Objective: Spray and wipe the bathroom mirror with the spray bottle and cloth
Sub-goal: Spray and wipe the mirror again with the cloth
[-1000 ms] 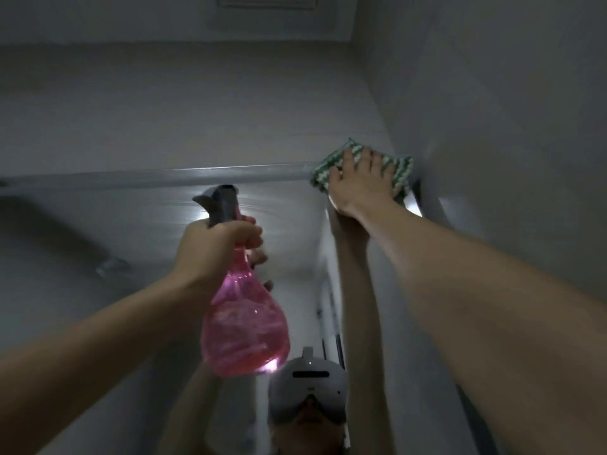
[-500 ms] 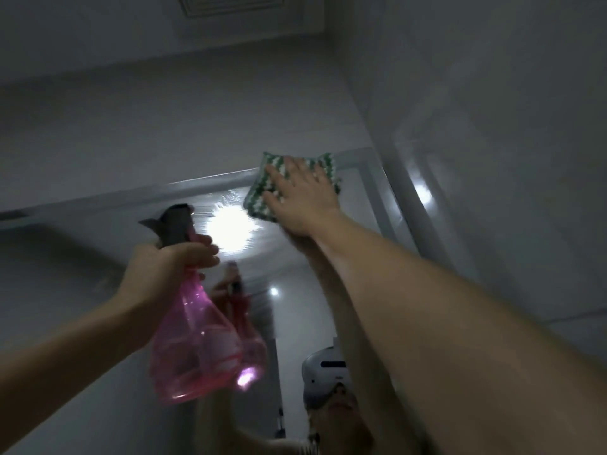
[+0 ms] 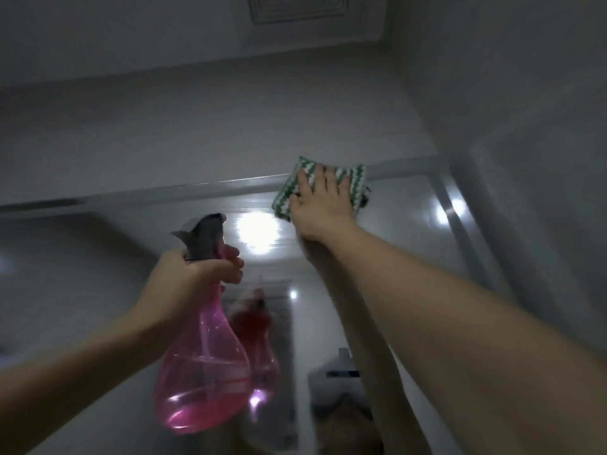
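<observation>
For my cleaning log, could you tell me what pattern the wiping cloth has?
The cloth has green and white zigzag stripes, seen in the head view.

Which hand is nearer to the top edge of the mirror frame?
The right hand. It presses the cloth flat against the mirror, right at the frame's top edge. The left hand is lower, gripping the spray bottle by the neck, away from the frame.
</observation>
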Demonstrator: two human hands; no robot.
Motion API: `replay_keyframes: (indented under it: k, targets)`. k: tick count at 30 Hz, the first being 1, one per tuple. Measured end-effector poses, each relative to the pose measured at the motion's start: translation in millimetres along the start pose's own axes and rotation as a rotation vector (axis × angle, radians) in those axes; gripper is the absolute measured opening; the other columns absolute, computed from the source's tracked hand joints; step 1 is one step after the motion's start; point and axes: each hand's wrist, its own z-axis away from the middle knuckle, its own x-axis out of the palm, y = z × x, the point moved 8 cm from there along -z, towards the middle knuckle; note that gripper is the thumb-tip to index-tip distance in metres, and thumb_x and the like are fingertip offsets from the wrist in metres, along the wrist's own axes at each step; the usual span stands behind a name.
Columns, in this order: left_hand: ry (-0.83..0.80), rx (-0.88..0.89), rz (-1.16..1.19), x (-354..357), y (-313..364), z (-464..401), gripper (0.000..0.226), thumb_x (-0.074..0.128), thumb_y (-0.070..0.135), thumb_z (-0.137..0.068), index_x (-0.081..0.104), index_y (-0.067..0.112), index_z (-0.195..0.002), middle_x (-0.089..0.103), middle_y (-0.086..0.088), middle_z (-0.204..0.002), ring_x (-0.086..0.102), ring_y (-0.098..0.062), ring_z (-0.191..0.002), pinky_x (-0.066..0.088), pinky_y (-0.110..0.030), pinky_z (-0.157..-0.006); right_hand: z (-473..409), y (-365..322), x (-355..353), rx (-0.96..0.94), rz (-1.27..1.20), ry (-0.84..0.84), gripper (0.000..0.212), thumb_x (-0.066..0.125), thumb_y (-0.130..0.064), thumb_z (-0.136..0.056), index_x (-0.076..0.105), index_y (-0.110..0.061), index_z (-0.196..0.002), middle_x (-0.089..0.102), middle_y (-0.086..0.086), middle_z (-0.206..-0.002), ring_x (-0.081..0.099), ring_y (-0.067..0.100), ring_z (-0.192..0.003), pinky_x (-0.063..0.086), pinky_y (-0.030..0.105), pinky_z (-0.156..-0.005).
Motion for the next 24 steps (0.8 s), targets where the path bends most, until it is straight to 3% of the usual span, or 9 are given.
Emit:
replay_keyframes:
  k: [4,7,10,15,19,21,24]
  targets:
    - [0.08,-0.015,-0.064,-54,-17,0,0.029,0.064,0.003,-0.046,0.066,0.005,-0.075,0.07,0.002,-0.06,0.065,-0.022,-0.075,0.049,-0.025,-0.061,9,-106,21,-0.192,0.0,-0.028,0.057,0.017,-0.038,-0.102,-0.001,-0.017,-0.152,-0.008,0.013,-0.158,-0.01,0.028,-0.145,-0.014,0.046,-0.113]
    - [0.128,-0.012,-0.095,-84,-25,5,0.033,0.059,0.009,-0.043,0.066,0.006,-0.074,0.07,0.004,-0.059,0.064,-0.024,-0.076,0.048,-0.03,-0.068,25,-161,37,-0.29,0.0,-0.06,0.057,0.017,-0.038,-0.102,-0.001,-0.018,-0.152,-0.008,0.012,-0.159,-0.011,0.027,-0.145,-0.013,0.045,-0.114]
    - [0.159,-0.021,-0.108,-103,-32,11,0.034,0.059,0.01,-0.043,0.066,0.007,-0.076,0.07,0.003,-0.061,0.064,-0.029,-0.082,0.048,-0.032,-0.073,33,-172,40,-0.344,0.016,-0.061,0.056,0.016,-0.04,-0.102,-0.002,-0.021,-0.152,-0.009,0.01,-0.159,-0.01,0.025,-0.146,-0.012,0.044,-0.114]
    - [0.133,-0.019,-0.093,-92,-30,26,0.023,0.067,0.005,-0.054,0.065,0.01,-0.077,0.071,0.005,-0.065,0.065,-0.024,-0.084,0.048,-0.034,-0.079,59,-138,38,-0.394,0.043,-0.053,0.054,0.015,-0.043,-0.102,0.001,-0.027,-0.152,-0.006,0.005,-0.159,-0.008,0.02,-0.146,-0.012,0.041,-0.114]
    - [0.104,-0.075,0.005,-54,-27,47,0.02,0.055,-0.011,-0.074,0.062,0.007,-0.08,0.068,-0.004,-0.078,0.065,-0.012,-0.074,0.051,-0.017,-0.061,92,-71,32,-0.367,0.058,-0.062,0.054,0.016,-0.044,-0.102,0.001,-0.03,-0.151,-0.004,0.003,-0.16,-0.005,0.017,-0.146,-0.011,0.04,-0.115]
    - [0.088,-0.107,0.047,-35,-26,61,0.021,0.053,-0.013,-0.075,0.061,0.005,-0.083,0.064,-0.008,-0.085,0.065,-0.009,-0.072,0.049,-0.011,-0.055,109,-31,26,-0.334,0.072,-0.063,0.054,0.015,-0.045,-0.102,0.0,-0.03,-0.151,-0.005,0.002,-0.16,-0.006,0.016,-0.146,-0.012,0.038,-0.115]
    - [0.051,-0.15,0.119,-12,-25,86,0.021,0.062,-0.005,-0.066,0.062,0.006,-0.084,0.066,-0.006,-0.084,0.066,-0.011,-0.076,0.05,-0.012,-0.057,141,30,21,-0.253,0.066,-0.07,0.054,0.014,-0.046,-0.102,-0.005,-0.032,-0.15,-0.008,0.001,-0.159,-0.01,0.015,-0.146,-0.016,0.035,-0.112]
